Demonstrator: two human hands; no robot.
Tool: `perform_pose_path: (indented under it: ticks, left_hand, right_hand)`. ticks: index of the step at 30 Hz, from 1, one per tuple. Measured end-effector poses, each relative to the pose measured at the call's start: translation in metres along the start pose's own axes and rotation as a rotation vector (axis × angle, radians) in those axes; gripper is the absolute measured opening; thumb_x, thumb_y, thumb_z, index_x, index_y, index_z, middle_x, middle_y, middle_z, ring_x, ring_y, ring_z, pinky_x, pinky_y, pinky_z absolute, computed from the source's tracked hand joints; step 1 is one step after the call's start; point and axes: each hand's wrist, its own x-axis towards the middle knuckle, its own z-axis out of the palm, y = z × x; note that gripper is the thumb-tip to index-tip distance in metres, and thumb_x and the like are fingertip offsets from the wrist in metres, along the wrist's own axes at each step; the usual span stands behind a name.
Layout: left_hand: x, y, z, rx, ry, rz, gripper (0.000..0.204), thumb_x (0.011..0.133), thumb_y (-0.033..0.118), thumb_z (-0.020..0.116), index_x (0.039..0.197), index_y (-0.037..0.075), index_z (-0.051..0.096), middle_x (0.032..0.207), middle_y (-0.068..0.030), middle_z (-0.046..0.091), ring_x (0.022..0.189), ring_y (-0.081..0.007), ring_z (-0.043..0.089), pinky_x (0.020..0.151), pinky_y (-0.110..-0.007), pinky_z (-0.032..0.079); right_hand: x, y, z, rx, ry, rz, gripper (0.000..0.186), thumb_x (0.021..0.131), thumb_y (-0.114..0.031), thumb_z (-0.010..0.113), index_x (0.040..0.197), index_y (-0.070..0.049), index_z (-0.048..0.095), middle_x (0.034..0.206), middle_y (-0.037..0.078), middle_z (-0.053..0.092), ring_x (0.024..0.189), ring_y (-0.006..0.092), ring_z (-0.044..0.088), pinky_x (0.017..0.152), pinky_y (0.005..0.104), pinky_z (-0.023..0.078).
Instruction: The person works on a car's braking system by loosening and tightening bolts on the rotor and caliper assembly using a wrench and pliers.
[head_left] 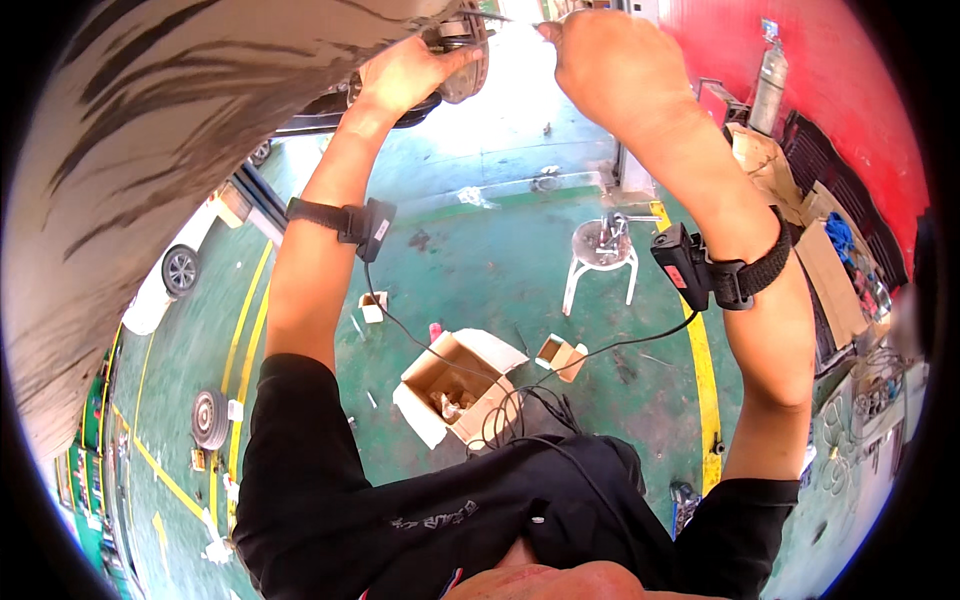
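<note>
Both my arms reach up to the top of the head view. My left hand (408, 75) grips a round, brownish metal car part (466, 72) beside the raised vehicle, with the thumb laid across it and the other fingers mostly hidden. Level with it, to the right, my right hand (620, 62) is closed in a fist, its thumb pointing left. Whatever it holds is hidden by the hand and the glare. A thin dark rod (487, 15) shows at the top, between the two hands. The vehicle's pale body panel (200, 110), streaked with dark dirt, fills the upper left.
On the green floor stand an open cardboard box (465, 385), a smaller carton (562, 357) and a stool (602, 245) bearing metal tools. A wheel (210, 418) lies left. Cardboard (835, 280) and a gas cylinder (770, 88) line the red wall. Cables (540, 405) hang from my wrist devices.
</note>
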Motion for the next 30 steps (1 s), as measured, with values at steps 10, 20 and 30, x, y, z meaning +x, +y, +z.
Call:
perform_pose_path:
  ticks: [10,20,30]
  left_hand:
    - [-0.002,0.018,-0.017,-0.255,0.034,0.129,0.07,0.072,0.022,0.085,0.135,0.012,0.056,0.103,-0.0115,0.075,0.093,-0.0218,0.074,0.083,-0.033,0.057]
    - [-0.002,0.005,0.0,-0.103,0.092,0.072,0.061,0.075,0.039,0.085,0.131,0.027,0.063,0.108,-0.0058,0.074,0.105,-0.0206,0.07,0.091,-0.034,0.054]
    - [-0.001,0.003,0.001,-0.171,0.046,0.058,0.06,0.075,0.04,0.084,0.13,0.027,0.064,0.112,-0.0045,0.073,0.105,-0.0199,0.07,0.092,-0.033,0.054]
  right_hand:
    - [0.019,0.048,0.004,0.047,0.048,-0.13,0.047,0.099,-0.034,0.047,0.083,0.003,0.07,0.085,0.026,0.069,0.085,0.0422,0.068,0.077,0.0498,0.054]
    - [0.065,0.088,0.038,0.243,-0.195,-0.219,0.048,0.1,-0.04,0.046,0.099,0.001,0.072,0.1,0.027,0.069,0.099,0.042,0.066,0.09,0.0478,0.052]
    - [0.045,0.085,0.052,0.378,-0.209,-0.064,0.068,0.097,-0.059,0.043,0.098,0.003,0.072,0.101,0.03,0.068,0.101,0.0443,0.065,0.093,0.0494,0.05]
